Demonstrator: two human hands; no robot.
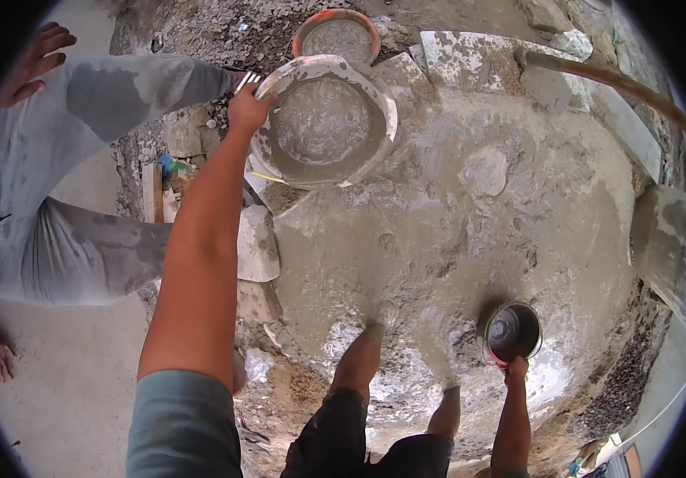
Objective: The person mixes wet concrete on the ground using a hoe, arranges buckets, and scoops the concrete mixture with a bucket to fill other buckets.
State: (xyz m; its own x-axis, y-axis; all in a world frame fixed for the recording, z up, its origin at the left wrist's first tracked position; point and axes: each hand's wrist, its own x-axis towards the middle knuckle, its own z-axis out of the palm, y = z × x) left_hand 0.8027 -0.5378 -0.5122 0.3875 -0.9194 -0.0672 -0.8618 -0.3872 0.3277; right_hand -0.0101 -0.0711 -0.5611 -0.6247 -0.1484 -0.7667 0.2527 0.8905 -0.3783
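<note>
My left hand (249, 109) is closed on the left rim of a large whitish tub (390, 127), which is smeared and filled with wet grey cement mix (323, 119). The tub rests at the far edge of the wet mix pool. Down at the lower right, my right hand (516, 367) grips the near rim of a small round bucket (535, 328). Its inside is dark, with some grey at the bottom, and it sits on or just above the mix. My bare legs (359, 362) stand sunk in the grey mix (438, 231).
An orange-rimmed basin (299, 36) of grey mix stands behind the tub. A wooden handle (613, 80) slants across the upper right. Stone slabs (257, 243) edge the pool. At left, another person in grey trousers (80, 247) is close by, one hand (36, 64) raised.
</note>
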